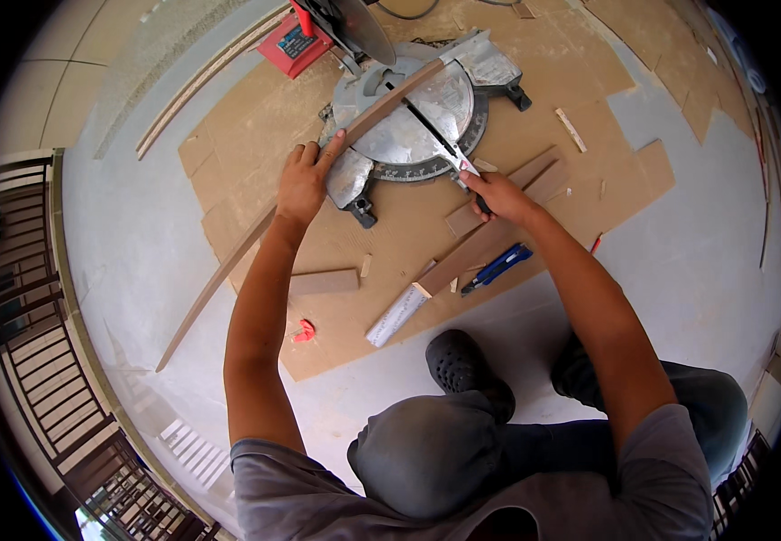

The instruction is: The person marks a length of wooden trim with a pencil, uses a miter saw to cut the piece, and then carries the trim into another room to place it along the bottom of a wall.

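Observation:
A long brown wooden strip (228,263) runs diagonally from the lower left up onto the round metal table of a miter saw (408,135). My left hand (303,183) grips it left of that table, index finger stretched along the wood. The strip's upper end lies against the saw's fence. My right hand (501,197) is closed around the black miter handle (483,206) at the table's front edge, its thumb on top. Above the strip, the round saw blade (363,29) stands raised, next to a red housing (294,43).
Flattened cardboard (318,334) lies under the saw. Nearer me are a blue utility knife (497,269), wooden boards (464,255), a short wood offcut (324,281) and a crumpled red scrap (304,331). Long thin strips (201,81) lie at upper left. My shoe (459,361) touches the floor close by.

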A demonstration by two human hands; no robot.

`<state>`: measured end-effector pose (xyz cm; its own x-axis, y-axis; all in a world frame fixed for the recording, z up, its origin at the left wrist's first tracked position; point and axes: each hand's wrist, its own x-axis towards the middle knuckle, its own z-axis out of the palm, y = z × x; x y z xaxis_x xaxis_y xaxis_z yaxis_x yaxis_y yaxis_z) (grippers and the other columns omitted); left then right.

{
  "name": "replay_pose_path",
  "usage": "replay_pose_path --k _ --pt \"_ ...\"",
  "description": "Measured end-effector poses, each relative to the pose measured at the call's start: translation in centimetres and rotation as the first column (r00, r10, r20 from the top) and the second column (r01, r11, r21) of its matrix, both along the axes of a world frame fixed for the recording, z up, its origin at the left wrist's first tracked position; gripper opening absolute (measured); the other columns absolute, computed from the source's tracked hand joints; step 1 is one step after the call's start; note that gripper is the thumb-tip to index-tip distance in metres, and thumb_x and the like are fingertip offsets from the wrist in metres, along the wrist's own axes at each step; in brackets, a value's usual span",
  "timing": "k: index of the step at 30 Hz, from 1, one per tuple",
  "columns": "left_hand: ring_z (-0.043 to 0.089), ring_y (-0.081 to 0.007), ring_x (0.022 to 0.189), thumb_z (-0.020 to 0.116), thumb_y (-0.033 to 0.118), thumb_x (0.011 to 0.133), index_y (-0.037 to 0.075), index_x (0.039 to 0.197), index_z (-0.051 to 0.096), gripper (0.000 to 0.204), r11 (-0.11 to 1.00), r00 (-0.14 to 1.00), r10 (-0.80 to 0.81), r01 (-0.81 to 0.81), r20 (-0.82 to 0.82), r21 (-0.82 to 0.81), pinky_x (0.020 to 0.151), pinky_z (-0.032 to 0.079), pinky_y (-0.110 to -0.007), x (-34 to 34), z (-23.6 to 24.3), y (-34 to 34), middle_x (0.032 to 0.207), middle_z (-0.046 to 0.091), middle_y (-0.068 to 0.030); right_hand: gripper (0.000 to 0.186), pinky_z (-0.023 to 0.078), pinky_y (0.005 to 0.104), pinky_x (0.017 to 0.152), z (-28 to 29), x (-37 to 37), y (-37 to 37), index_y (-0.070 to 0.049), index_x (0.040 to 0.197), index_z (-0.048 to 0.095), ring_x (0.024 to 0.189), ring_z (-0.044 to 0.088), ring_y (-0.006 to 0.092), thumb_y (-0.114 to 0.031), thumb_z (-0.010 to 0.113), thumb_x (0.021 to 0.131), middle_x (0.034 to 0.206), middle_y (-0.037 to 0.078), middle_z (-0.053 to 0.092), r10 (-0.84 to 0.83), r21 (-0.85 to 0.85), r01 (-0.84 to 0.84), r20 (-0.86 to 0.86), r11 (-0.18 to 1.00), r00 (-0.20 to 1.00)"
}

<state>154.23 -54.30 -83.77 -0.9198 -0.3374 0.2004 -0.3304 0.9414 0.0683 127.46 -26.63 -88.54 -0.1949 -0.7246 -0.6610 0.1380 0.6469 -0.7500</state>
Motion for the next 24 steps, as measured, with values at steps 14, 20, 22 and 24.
replay_pose_path --k 14,20,22,24 --pt "0.054 -0.0306 0.091 0.061 -0.005 0.077 0.025 0.155 0.050 0.084 0.997 1.000 0.028 -0.027 0.014 -0.067 0.086 0.049 -0.041 -0.8 0.1 0.2 0.097 0.055 -0.0099 0.062 0.045 0.0351 0.047 -2.3 14.0 -4.1 0.002 0.092 0.059 0.047 0.058 0.0175 -0.058 0.049 0.106 0.057 0.007 0.059 -0.412 -0.082 0.407 -0.054 0.910 0.910" --pt "0.054 -0.0308 0.092 0.061 -0.003 0.078 0.024 0.156 0.050 0.084 0.997 0.999 0.044 -0.045 -0.005 -0.055 0.086 0.048 -0.042 -0.9 0.0 0.4 0.097 0.055 -0.0097 0.063 0.051 0.0400 0.054 -4.1 19.2 -8.3 0.004 0.096 0.060 0.052 0.064 0.0246 -0.057 0.048 0.107 0.059 0.011 0.062 -0.575 -0.089 0.570 -0.047 0.817 0.817" --pt "0.055 -0.0309 0.092 0.061 -0.003 0.078 0.024 0.156 0.050 0.083 0.997 0.999 0.050 -0.050 0.001 -0.057 0.086 0.048 -0.042 -0.9 0.0 0.4 0.097 0.055 -0.0097 0.063 0.052 0.0421 0.056 -4.3 20.6 -9.6 0.004 0.097 0.060 0.053 0.065 0.0270 -0.056 0.046 0.107 0.060 0.012 0.063 -0.600 -0.067 0.596 -0.080 0.800 0.796" --pt "0.055 -0.0311 0.092 0.061 -0.003 0.079 0.025 0.156 0.049 0.083 0.997 0.998 0.057 -0.057 0.011 -0.059 0.086 0.048 -0.042 -1.0 0.0 0.4 0.097 0.056 -0.0098 0.062 0.053 0.0445 0.060 -4.1 21.2 -10.5 0.004 0.098 0.060 0.056 0.067 0.0311 -0.055 0.045 0.108 0.063 0.014 0.064 -0.638 -0.118 0.628 -0.080 0.769 0.766"
